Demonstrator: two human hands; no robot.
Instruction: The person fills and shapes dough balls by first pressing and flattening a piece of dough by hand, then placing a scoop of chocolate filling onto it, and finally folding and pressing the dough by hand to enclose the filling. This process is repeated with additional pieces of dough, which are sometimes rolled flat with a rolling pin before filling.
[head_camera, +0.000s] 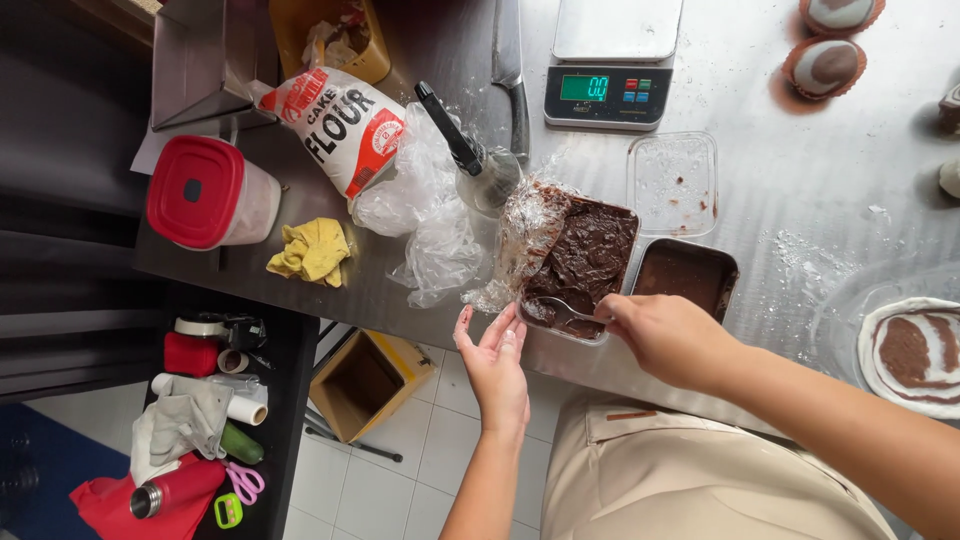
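Note:
My right hand (665, 335) grips a metal spoon (560, 309) whose bowl digs into dark brown paste in a rectangular container (582, 262) at the table's near edge. Clear wrap (522, 240) is peeled back over the container's left side. My left hand (495, 362) is flat and empty, fingers apart, fingertips at the container's near left corner. A smaller metal tin (687, 275) with the same brown paste stands just right of the container.
A digital scale (610, 62), an empty clear lid (672, 184), a bag of flour (345, 125), crumpled plastic (430, 205), a yellow cloth (313, 250) and a red-lidded tub (205, 192) lie on the steel table. A rolled dough round (912, 352) sits at the right. A cardboard box (368, 382) stands on the floor.

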